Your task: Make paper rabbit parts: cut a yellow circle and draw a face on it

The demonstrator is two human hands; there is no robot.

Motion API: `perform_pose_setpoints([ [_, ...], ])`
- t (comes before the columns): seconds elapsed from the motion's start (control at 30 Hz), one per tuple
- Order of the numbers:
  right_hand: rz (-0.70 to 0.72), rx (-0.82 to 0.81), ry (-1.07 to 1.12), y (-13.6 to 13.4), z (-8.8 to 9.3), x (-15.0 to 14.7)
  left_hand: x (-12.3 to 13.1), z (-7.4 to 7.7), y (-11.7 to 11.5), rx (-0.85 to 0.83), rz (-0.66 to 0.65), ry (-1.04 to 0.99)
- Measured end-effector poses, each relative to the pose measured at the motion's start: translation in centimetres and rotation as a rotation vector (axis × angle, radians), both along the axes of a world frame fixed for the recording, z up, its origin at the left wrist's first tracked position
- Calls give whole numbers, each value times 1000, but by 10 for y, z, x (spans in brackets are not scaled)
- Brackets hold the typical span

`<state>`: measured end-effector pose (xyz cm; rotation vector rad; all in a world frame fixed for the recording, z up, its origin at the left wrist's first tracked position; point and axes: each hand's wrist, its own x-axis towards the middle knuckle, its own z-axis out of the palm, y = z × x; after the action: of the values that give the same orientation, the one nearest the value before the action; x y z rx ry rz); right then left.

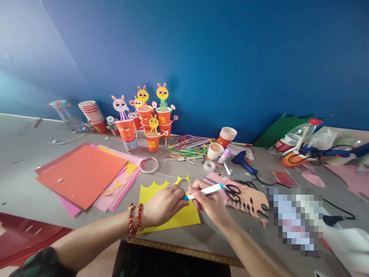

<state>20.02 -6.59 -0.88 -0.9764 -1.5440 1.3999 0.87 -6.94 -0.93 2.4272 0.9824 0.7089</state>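
Clamping white marker [212, 189] in right grip [192, 193], over yellow paper [187, 217] near front edge of bench [211, 239]; can't tell closure of left grip [163, 202]. Best keep paper flat, marker steady.

Blue wall [230, 69], red-capped bottle [296, 136], blue glue gun [244, 161]

Yellow paper [181, 218] flat; white marker [211, 189] slanted

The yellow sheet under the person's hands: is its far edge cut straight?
No, the far edge of the yellow sheet, beyond the left hand, is cut into curved scoops with points between them.
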Motion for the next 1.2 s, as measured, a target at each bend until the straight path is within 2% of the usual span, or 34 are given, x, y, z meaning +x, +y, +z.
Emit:
perform_pose_setpoints([
  [0.1, 7, -58, 63, -10, 2, 0, 0, 8, -9, -229, -62, -74],
  [0.17, -49, -79, 153, -10, 11, 10, -5, 11, -17, -416, -120, -170],
  [0.2, -104, -67, 204, -7, 19, 19, -9, 11, -21, -503, -143, -221],
  [0.27, -353, -8, 432, 3, 34, 45, -21, 5, -28, -615, -155, -285],
  [0.33, -588, 142, 546, 13, 43, 70, -34, -4, -33, -547, -55, -229],
  [0.37, -623, 175, 513, 16, 43, 79, -39, -8, -33, -439, -10, -153],
  [0.43, -497, 84, 322, 18, 32, 84, -43, -16, -33, -171, -49, -37],
  [0.5, -268, -11, 100, 14, 11, 74, -40, -21, -30, 54, -175, 36],
  [0.57, -102, -26, -47, 7, -10, 57, -33, -27, -26, 180, -271, 86],
  [0.67, 17, -54, -174, 2, -29, 39, -23, -36, -22, 260, -302, 136],
  [0.87, 13, 107, -338, 6, -28, 36, -19, -51, -17, 279, -264, 148],
  [1.2, -59, 248, -349, 9, -47, 18, -19, -49, -18, 138, -276, 138],
])
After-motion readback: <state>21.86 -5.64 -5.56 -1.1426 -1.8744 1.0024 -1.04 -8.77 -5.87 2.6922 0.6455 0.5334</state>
